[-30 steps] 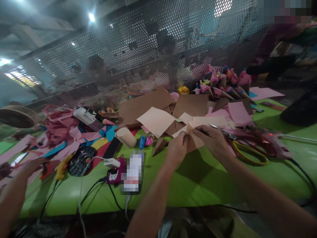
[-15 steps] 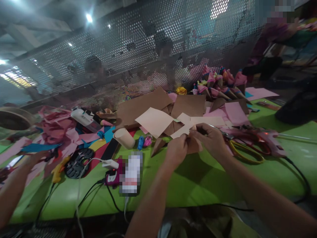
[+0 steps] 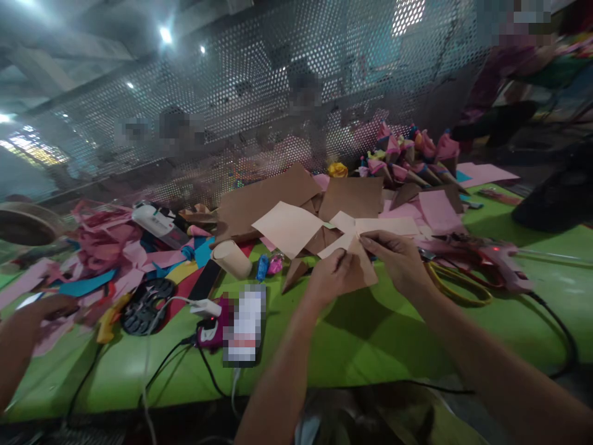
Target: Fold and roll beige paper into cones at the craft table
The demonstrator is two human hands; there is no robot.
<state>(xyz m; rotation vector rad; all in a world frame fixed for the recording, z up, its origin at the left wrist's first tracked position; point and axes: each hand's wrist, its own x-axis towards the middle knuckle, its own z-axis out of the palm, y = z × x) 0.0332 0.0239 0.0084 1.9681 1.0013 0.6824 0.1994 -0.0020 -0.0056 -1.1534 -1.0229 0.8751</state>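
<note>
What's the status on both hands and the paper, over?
Left hand pinching brown paper. Right hand at its upper edge. Pale sheet lying just beyond; nothing seen blocking hands.

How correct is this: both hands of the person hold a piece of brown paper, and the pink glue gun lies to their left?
The side is wrong: the pink glue gun lies to their right, as the head view shows. The left hand and right hand do hold the brown paper.

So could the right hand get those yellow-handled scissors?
Probably yes: the yellow-handled scissors lie near the right hand and nothing seems to block the way, though it would likely release the brown paper first.
</note>
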